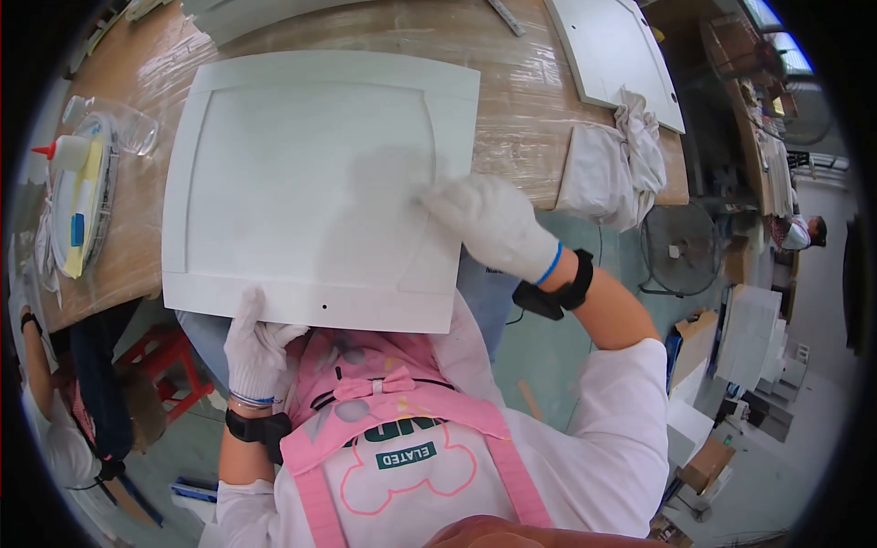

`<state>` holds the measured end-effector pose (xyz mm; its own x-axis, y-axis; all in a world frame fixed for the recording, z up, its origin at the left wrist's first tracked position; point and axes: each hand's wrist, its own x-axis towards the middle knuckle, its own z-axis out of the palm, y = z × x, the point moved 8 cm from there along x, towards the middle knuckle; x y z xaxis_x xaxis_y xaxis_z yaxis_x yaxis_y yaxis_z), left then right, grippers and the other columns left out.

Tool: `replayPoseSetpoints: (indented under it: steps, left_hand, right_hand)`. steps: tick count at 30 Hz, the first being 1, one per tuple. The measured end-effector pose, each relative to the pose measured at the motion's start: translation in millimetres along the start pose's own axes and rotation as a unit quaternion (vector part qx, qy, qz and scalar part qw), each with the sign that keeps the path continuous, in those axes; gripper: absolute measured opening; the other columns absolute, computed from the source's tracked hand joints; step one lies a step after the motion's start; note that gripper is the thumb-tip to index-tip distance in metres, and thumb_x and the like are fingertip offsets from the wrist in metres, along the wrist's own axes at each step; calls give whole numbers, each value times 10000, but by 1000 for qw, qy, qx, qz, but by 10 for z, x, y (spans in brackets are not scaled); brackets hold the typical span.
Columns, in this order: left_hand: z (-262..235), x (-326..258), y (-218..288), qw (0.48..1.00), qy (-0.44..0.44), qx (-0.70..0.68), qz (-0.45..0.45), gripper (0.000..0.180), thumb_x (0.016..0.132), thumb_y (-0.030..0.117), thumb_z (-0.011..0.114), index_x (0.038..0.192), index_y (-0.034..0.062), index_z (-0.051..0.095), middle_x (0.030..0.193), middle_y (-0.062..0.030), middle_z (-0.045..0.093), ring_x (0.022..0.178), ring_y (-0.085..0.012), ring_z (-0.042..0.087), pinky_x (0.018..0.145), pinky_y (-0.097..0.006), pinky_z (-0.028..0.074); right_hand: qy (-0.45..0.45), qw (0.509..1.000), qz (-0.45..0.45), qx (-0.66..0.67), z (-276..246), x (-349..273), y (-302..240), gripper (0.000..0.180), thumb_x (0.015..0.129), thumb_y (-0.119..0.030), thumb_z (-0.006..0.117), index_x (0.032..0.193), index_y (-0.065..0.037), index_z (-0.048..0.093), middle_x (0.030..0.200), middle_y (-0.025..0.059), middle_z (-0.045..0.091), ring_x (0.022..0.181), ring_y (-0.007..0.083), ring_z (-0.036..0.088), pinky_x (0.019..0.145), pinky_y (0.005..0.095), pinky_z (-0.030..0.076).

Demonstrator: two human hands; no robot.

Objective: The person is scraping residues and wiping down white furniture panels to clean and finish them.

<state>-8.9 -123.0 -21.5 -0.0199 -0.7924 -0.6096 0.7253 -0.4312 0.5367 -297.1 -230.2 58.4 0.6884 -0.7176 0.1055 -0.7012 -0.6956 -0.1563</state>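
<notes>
Rubbing step, I judge: right hand presses flat on the white panel, left hand clamps its near edge; next, steady strokes.

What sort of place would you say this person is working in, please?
Probably a woodworking or furniture-finishing workshop. A white cabinet door panel lies on a wooden workbench, pressed by the gloved right hand and gripped by the left hand. Another white panel and stacked boards lie nearby.

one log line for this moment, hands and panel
left hand: gloved, grips near edge of white panel | right hand: gloved, pressed on panel's right groove | panel: flat on wooden table
</notes>
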Motion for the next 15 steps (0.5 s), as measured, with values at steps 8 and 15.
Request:
replayPoseSetpoints:
  steps: [8,15]
  left_hand:
    - [-40,46,-31,1000,-23,-8,-4,454,1078,251,463,1377,-88,421,1275,-263,623,1067,-370,703,756,-414,686]
    - [12,29,-57,998,-43,-30,-23,466,1078,257,469,1375,-99,432,1287,-273,615,1074,-385,697,806,-419,672]
  right_hand:
    - [106,986,126,33,-172,-67,222,347,894,-130,571,1237,-139,625,926,110,613,817,340,633,691,454,522]
    - [-127,990,18,63,123,-291,-596,345,950,-230,562,1287,-169,604,935,123,673,862,315,698,690,460,572]
